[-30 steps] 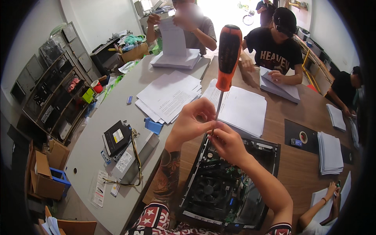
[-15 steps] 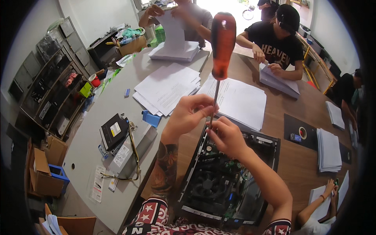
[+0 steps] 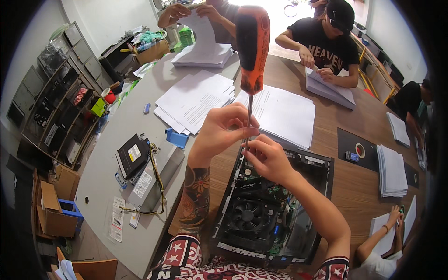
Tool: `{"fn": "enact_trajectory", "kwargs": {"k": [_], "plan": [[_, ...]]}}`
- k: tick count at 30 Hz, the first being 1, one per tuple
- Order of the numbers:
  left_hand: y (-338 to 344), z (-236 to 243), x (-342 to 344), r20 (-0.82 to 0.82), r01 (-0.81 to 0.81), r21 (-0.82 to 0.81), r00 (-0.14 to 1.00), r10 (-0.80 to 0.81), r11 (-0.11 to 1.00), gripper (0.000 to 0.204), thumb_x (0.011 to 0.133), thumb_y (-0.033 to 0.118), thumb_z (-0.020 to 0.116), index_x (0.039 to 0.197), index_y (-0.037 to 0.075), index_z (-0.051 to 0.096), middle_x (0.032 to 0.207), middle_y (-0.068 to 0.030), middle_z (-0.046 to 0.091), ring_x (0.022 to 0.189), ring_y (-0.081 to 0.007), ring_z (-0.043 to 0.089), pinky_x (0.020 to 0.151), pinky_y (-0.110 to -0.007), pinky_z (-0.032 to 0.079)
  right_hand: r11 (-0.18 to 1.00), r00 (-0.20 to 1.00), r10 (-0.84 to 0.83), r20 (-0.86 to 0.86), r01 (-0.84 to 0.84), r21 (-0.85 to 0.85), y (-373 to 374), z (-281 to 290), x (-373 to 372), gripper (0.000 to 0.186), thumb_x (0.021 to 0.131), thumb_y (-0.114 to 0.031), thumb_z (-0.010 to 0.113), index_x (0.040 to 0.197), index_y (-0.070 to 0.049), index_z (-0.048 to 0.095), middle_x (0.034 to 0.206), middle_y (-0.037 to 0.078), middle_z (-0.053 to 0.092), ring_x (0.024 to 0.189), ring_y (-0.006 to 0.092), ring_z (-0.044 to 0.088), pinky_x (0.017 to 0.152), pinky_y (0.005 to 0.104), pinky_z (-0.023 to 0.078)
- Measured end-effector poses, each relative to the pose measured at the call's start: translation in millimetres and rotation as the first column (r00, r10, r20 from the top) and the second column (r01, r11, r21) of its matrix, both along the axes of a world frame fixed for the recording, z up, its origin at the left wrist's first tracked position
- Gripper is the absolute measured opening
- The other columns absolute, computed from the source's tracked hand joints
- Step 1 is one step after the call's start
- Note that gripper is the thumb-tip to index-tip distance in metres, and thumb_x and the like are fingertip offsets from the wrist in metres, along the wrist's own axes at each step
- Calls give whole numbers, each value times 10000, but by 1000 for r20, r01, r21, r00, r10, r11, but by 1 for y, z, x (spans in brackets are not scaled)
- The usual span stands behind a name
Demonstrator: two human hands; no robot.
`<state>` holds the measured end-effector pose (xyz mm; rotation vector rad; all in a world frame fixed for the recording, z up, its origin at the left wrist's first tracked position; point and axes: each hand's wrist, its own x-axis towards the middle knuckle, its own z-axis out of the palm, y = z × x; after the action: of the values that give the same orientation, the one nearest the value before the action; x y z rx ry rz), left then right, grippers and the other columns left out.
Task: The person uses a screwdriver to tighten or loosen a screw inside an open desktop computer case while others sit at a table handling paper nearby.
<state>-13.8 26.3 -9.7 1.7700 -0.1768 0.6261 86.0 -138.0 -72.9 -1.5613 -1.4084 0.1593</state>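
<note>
My left hand (image 3: pixel 224 128) pinches the thin shaft of an upright orange-and-black screwdriver (image 3: pixel 253 46), whose handle rises high toward the camera. My right hand (image 3: pixel 263 158) has its fingertips gathered at the shaft's lower end; what exactly they grip there is hidden. Below both hands lies an open black computer case (image 3: pixel 303 219), with a cooling fan (image 3: pixel 248 212), boards and wiring showing. On the grey table at left lie a silver power supply (image 3: pixel 156 186) with cables, a black disc drive (image 3: pixel 133 156) and a blue plastic piece (image 3: pixel 176 137).
Paper stacks (image 3: pixel 284 116) cover the middle of the tables. Co-workers handle paper at far left (image 3: pixel 182 14), far right (image 3: pixel 336 51) and both right edges (image 3: pixel 382 242). A black mat (image 3: pixel 350 135) holds a tape roll. Cardboard boxes (image 3: pixel 58 214) and shelving (image 3: pixel 51 121) stand beyond the grey table.
The screwdriver and both my hands have shifted a little up and left in the picture, along with the surroundings. The far-left co-worker's sheet of paper is more curled.
</note>
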Motion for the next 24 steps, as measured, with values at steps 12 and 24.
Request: {"fn": "enact_trajectory", "kwargs": {"k": [12,24], "plan": [[-10,17,-10,-72,147,-210,984,-165,967,390,868,-4,697,1241,-55,595,1033,-137,705,1029,-200,670,920,-355,527,1000,1000,14,-4,-14,9,-1,3,2,201,875,-113,720,1056,-36,678,817,59,561,620,168,560,576,318,468],[-10,15,-7,-66,99,-199,991,-114,975,377,817,12,774,1153,-40,611,921,-98,706,905,-157,685,906,-351,517,1000,995,-5,-102,7,20,-2,-4,3,176,848,-123,769,951,-17,675,786,54,560,607,141,564,571,294,469]]}}
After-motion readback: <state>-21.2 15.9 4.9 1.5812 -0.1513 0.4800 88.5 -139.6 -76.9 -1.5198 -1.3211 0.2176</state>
